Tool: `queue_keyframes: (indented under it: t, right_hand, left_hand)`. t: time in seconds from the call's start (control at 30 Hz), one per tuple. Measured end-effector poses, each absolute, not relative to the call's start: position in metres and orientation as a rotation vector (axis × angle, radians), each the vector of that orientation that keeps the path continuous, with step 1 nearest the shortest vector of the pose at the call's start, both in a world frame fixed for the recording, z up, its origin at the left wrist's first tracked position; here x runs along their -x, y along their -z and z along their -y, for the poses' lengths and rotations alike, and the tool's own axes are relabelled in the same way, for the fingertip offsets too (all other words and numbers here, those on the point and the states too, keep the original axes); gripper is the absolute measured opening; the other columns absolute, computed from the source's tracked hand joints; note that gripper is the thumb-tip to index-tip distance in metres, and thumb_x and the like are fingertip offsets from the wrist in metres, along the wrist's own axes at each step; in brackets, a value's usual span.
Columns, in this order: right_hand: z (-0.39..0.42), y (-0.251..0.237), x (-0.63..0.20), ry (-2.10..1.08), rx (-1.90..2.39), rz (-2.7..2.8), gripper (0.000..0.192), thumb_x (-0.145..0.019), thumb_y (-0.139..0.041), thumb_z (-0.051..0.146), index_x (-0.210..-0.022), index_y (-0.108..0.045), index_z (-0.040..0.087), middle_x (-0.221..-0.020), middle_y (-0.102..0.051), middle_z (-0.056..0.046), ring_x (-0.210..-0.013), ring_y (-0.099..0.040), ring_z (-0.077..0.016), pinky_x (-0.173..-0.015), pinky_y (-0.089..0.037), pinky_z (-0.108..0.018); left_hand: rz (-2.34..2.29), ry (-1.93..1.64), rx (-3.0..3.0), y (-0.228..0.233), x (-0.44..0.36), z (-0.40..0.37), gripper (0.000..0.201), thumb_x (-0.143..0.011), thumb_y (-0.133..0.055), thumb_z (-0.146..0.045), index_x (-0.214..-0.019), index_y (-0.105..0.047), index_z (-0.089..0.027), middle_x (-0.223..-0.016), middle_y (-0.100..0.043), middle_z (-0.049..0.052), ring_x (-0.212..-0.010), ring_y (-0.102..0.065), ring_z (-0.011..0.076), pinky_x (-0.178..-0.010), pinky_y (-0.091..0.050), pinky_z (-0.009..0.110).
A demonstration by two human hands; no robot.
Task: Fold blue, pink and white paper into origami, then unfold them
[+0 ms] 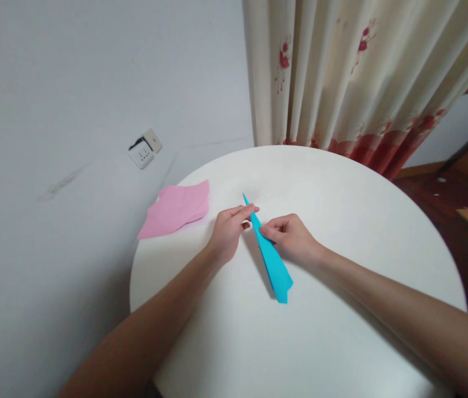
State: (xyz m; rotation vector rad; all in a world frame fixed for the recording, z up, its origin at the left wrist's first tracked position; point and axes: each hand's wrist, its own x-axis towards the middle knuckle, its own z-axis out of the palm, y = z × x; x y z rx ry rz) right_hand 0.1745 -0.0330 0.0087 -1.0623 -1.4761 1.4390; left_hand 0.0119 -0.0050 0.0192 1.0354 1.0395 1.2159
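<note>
Hands meet over the middle of the round white worktop (pixel 341 232), where we hold a blue paper fold (pixel 273 260), long and narrow, pointed at its far end. Our left hand (pixel 227 229) pinches the paper near that tip, thumb and fingers closed on its edge. Our right hand (pixel 289 237) presses or grips the paper just behind, fingers curled on it; we cannot quite tell whether they clamp or only rest. The near end of the fold lies free on the worktop, pointing toward us. A creased pink paper sheet (pixel 178 209) lies at the left rim, well apart from the hands. A flowered curtain (pixel 341 72) hangs behind, and a wall socket (pixel 145 149) sits left.
</note>
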Motion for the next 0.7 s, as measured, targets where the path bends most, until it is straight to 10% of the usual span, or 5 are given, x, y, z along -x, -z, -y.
queue_keyframes:
  t: [0.7]
  right_hand:
    - [0.0,-0.023,-0.214,-1.222,1.182,1.177,0.028,-0.073,-0.069,0.042,-0.067,-0.067,0.015,-0.063,-0.065,-0.005,-0.06,-0.056,-0.0135,-0.057,-0.044,-0.026]
  left_hand:
    - [-1.031,-1.515,-0.844,-0.029,0.028,-0.029,0.034,-0.061,-0.086,-0.039,-0.08,-0.066,-0.018,-0.08,-0.063,0.002,-0.072,-0.056,0.0104,-0.054,-0.032,0.022]
